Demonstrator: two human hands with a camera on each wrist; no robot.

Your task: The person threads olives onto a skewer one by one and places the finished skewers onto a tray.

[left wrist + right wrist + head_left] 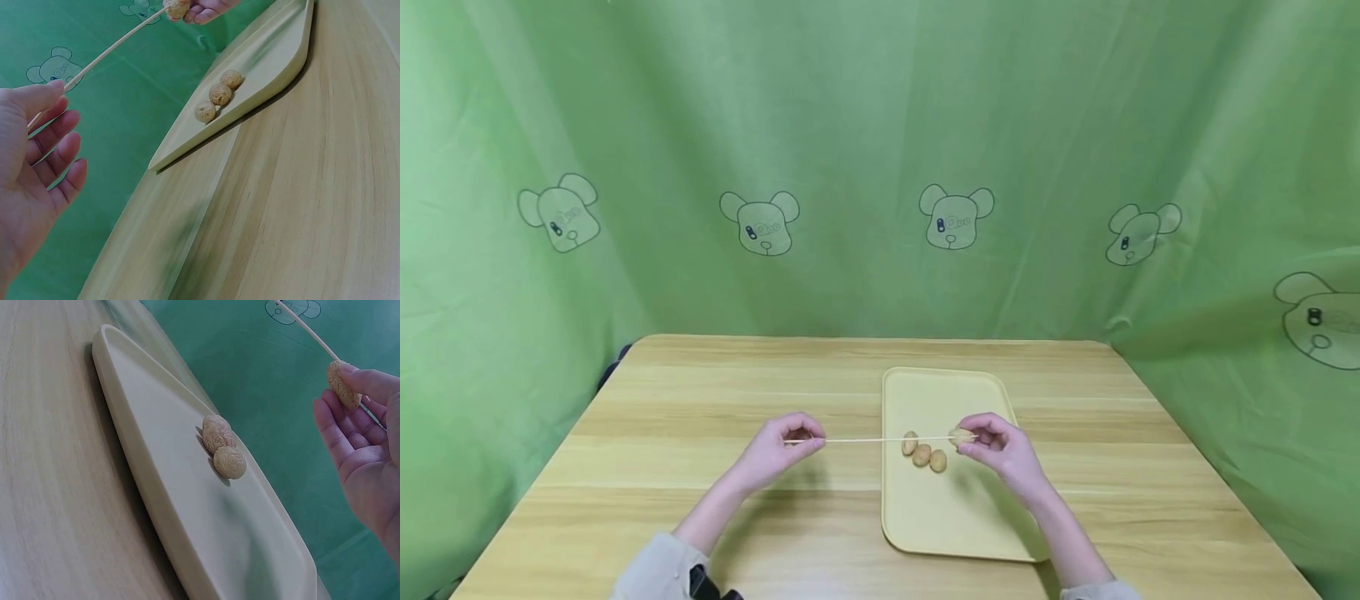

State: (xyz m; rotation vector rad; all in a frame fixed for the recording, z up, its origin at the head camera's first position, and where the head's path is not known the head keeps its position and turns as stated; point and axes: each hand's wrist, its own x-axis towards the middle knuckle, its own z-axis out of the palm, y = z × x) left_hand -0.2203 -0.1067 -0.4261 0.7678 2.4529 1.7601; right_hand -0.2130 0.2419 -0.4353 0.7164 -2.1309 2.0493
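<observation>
My left hand [775, 454] pinches one end of a thin wooden skewer [857, 440] between thumb and forefinger, the other fingers loosely bent. The skewer runs level to the right and meets a brown, wrinkled oval ball [340, 386]. My right hand [1006, 457] grips that ball with thumb and fingertips, above the pale yellow tray [955, 525]. How far the stick goes into the ball is partly hidden by the fingers. On the tray below lie three similar brown balls [922, 455], close together; the right wrist view shows their wrinkled surface.
The tray lies right of centre on a light wood table [647, 467]. Behind and at both sides hangs a green curtain [850, 100] with bear-face drawings. A dark object [703, 583] is at the left sleeve's cuff.
</observation>
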